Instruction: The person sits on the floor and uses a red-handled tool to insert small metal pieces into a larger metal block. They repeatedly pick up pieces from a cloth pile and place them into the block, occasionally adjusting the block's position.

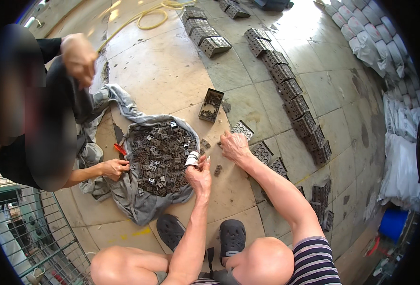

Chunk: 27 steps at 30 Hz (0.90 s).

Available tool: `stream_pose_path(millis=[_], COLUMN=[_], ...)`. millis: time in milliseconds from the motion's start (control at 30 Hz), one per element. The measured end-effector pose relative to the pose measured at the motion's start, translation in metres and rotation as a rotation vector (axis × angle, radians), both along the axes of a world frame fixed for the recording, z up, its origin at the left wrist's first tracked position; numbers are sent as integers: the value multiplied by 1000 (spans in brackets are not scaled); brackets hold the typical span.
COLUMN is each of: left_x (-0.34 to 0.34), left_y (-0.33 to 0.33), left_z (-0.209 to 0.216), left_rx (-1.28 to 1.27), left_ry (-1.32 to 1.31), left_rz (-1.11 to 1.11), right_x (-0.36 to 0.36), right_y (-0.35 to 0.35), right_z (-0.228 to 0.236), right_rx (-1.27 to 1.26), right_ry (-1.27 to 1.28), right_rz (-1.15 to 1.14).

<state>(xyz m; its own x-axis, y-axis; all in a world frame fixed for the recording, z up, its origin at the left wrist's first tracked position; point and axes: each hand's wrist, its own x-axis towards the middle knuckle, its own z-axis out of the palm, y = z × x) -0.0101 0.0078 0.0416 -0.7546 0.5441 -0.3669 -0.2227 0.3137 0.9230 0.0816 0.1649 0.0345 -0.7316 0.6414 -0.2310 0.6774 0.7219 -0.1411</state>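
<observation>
My left hand is closed round a small white piece with dark stripes, held over the right rim of a grey cloth. A heap of small dark metal parts lies on that cloth. My right hand reaches forward with curled fingers beside a metal block with a zigzag pattern; its fingertips partly hide what they pinch, if anything. A few loose metal parts lie on the floor between my hands. An open box of small dark pieces stands just beyond them.
A co-worker crouches at the left, one hand at the cloth's edge by a red-handled tool. Rows of metal blocks line the tiled floor. A wire cage stands lower left; white sacks are stacked right. A yellow hose curls behind.
</observation>
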Motion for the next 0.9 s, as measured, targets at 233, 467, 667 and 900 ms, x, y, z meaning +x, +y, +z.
stream_pose_path(millis=[233,467,667,900], left_x=[-10,9,-1,-33], left_y=[21,30,-9,-62], left_z=[-3,13,93,257], left_rx=[2,-27,-205,-431], left_ry=[-118,-212,-192,-96], left_rz=[52,15,-94,-304], right_x=[19,24,10,136], right_y=[8,22,-4,-79], right_z=[11,32,88,249], right_rx=[-37,-184,-240,-218], right_ry=[-97,86,244,153], right_rz=[-82,-124,-331,-817])
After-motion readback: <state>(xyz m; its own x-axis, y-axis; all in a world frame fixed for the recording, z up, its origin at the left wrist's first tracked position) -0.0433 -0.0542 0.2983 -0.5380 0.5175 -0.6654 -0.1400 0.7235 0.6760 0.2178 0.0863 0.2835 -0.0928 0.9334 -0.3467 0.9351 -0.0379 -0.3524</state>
